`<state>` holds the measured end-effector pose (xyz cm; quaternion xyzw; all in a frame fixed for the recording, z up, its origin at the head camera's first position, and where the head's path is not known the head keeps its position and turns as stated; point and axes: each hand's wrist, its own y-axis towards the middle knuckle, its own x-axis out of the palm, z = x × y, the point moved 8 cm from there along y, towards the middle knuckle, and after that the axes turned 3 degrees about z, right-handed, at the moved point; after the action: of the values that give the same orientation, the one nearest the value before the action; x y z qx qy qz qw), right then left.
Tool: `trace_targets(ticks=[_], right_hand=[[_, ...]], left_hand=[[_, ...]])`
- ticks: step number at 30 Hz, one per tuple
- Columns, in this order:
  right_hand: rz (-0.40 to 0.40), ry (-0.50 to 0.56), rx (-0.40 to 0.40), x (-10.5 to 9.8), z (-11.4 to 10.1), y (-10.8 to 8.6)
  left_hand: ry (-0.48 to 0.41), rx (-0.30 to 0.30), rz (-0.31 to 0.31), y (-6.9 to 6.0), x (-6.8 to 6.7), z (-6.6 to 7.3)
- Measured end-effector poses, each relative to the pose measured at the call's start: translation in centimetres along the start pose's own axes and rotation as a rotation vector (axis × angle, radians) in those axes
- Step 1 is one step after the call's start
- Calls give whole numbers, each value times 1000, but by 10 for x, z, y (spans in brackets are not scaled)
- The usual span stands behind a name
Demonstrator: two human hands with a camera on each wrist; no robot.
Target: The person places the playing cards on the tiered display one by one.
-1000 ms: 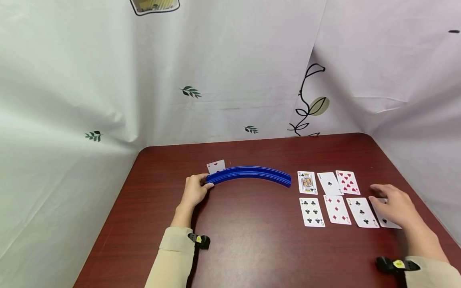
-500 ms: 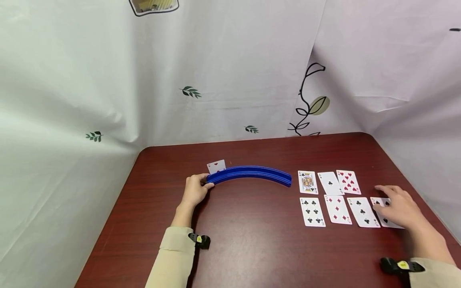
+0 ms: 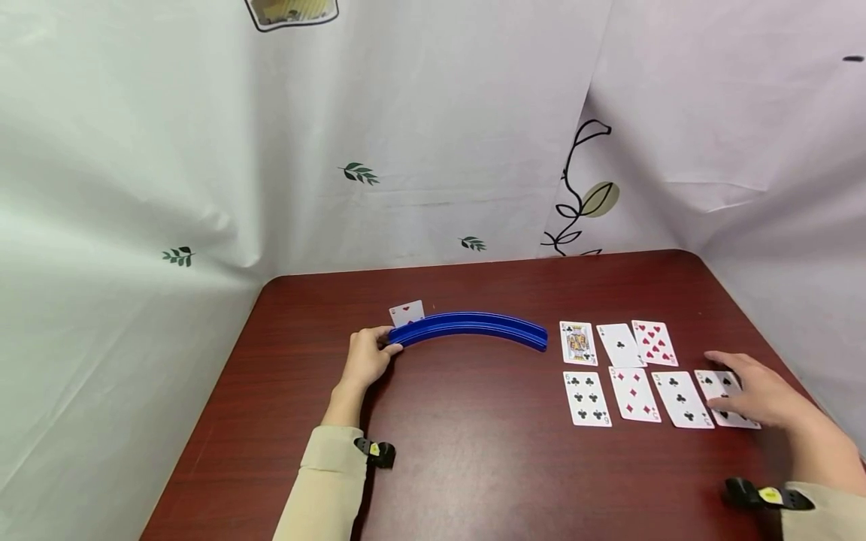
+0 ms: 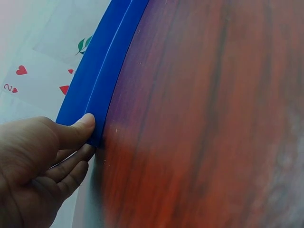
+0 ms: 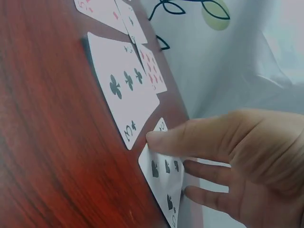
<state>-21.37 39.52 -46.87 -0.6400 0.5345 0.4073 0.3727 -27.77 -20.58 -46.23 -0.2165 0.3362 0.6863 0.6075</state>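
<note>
At the left, my left hand (image 3: 365,361) pinches the left end of a curved blue card holder (image 3: 473,323), thumb on its front in the left wrist view. A two of hearts (image 4: 42,88) stands in the holder, its lower part hidden. My right hand (image 3: 761,391) is over a spade card (image 3: 717,385) lying at the right end of the front row. In the right wrist view its thumb spreads over one edge of that card and its other fingers reach past the opposite edge. Beside it lies a three of clubs (image 3: 682,400).
A king of clubs (image 3: 578,343), an ace of clubs (image 3: 619,344) and a heart card (image 3: 654,343) form the back row. In front lie a six of clubs (image 3: 586,398) and a five of diamonds (image 3: 634,394). White printed cloth (image 3: 433,135) surrounds the brown table (image 3: 460,458).
My right hand has moved a little to the right, uncovering more of the spade card, which has shifted slightly right. My left hand and the blue holder have stayed in place.
</note>
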Motion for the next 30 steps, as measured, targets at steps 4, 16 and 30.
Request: trace_targets(ticks=[4,16,30], right_hand=[[10,-21,-1,-1,1,0],[7,-60,71,-6,13,2],[28,-66,136,-12,24,1]], left_hand=[[3,-4,-4,-1,1,-1],[3,5,-1,-3,0,0],[3,2,0,-1,1,-1]])
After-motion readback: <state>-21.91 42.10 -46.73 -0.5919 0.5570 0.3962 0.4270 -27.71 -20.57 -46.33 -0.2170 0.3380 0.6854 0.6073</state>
